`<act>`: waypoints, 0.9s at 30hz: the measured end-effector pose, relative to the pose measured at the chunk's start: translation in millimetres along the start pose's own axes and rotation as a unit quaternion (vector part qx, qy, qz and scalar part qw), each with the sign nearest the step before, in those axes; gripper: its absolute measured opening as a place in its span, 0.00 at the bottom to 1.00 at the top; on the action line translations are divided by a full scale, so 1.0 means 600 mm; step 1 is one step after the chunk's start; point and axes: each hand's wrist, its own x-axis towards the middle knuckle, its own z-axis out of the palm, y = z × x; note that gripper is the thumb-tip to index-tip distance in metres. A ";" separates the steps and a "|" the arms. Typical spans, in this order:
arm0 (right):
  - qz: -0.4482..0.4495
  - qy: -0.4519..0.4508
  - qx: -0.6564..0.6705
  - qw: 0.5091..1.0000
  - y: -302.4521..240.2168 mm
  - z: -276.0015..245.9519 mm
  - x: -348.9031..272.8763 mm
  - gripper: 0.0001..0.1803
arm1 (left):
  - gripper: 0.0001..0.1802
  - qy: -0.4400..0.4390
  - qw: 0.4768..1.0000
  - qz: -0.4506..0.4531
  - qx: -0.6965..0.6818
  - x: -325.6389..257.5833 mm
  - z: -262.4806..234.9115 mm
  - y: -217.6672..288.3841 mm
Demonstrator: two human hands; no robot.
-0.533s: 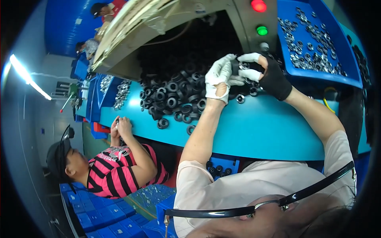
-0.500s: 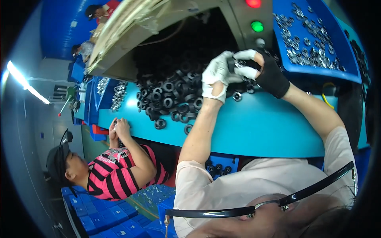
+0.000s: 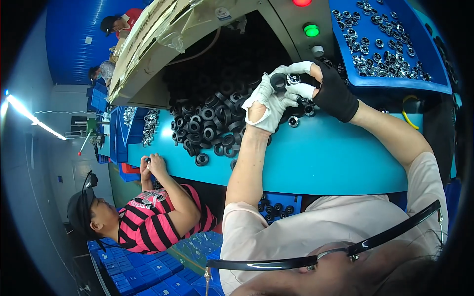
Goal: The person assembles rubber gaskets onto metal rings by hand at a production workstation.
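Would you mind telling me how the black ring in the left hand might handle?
The black ring is probably light, being small with an open middle. Its matt surface suggests decent grip. Its round rim may let it roll on edge.

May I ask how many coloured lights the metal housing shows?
2: a red light at the picture's top edge, and below it a green light; others may be out of frame.

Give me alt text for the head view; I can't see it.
The gloved left hand holds a black ring beside a shiny metal part gripped by the gloved right hand, above a teal table. A pile of black rings lies left of them, a blue tray of metal parts to the right; further left, a co-worker in stripes.
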 end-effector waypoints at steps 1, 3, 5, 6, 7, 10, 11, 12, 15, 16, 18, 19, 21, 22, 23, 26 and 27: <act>0.000 0.002 0.000 1.000 -0.001 -0.001 0.001 0.16 | 0.26 0.003 1.000 -0.002 -0.006 0.000 0.002 0.001; -0.014 0.012 -0.025 1.000 -0.004 -0.003 0.006 0.15 | 0.25 0.004 1.000 -0.004 -0.003 0.001 0.001 0.003; -0.014 0.017 -0.024 0.999 0.003 -0.001 0.005 0.15 | 0.25 0.000 1.000 -0.008 -0.009 -0.001 0.003 0.004; -0.014 0.022 -0.024 0.999 0.006 0.000 0.004 0.15 | 0.25 0.000 1.000 -0.007 -0.009 0.000 0.002 0.003; -0.014 0.022 -0.025 0.999 0.009 -0.001 0.005 0.15 | 0.25 0.008 1.000 0.000 -0.013 0.004 -0.001 0.003; 0.053 0.000 0.004 0.999 0.011 -0.002 0.001 0.18 | 0.23 0.087 0.977 0.070 0.184 0.010 0.010 0.003; 0.054 -0.001 0.003 0.999 0.012 0.000 0.002 0.18 | 0.23 0.131 0.936 0.122 0.302 0.004 0.019 -0.002; 0.117 -0.010 0.052 0.992 0.016 0.002 0.003 0.16 | 0.28 0.104 0.915 0.179 0.346 0.008 -0.001 -0.008; 0.182 -0.013 0.115 0.976 0.027 0.004 0.005 0.16 | 0.30 0.082 0.861 0.242 0.440 0.003 0.003 -0.014; 0.190 -0.011 0.124 0.974 0.029 0.004 0.002 0.16 | 0.32 0.087 0.870 0.231 0.426 0.004 0.001 -0.018; 0.191 -0.013 0.144 0.971 0.032 0.004 0.002 0.16 | 0.32 0.081 0.868 0.239 0.429 0.005 0.001 -0.018; 0.188 -0.013 0.144 0.971 0.032 0.004 0.003 0.16 | 0.32 0.076 0.865 0.243 0.431 0.005 0.001 -0.019; 0.187 -0.014 0.144 0.972 0.028 0.002 0.004 0.16 | 0.32 0.080 0.860 0.249 0.439 0.005 0.001 -0.020; 0.186 -0.014 0.143 0.972 0.027 0.002 0.004 0.16 | 0.32 0.083 0.852 0.246 0.455 0.005 0.001 -0.019; 0.190 -0.014 0.140 0.972 0.025 0.002 0.005 0.16 | 0.33 0.088 0.843 0.244 0.471 0.005 0.001 -0.018; 0.195 -0.015 0.141 0.970 0.025 0.002 0.005 0.17 | 0.33 0.090 0.847 0.242 0.464 0.004 0.004 -0.017; 0.197 -0.015 0.145 0.970 0.025 0.002 0.005 0.17 | 0.33 0.090 0.847 0.242 0.464 0.004 0.004 -0.017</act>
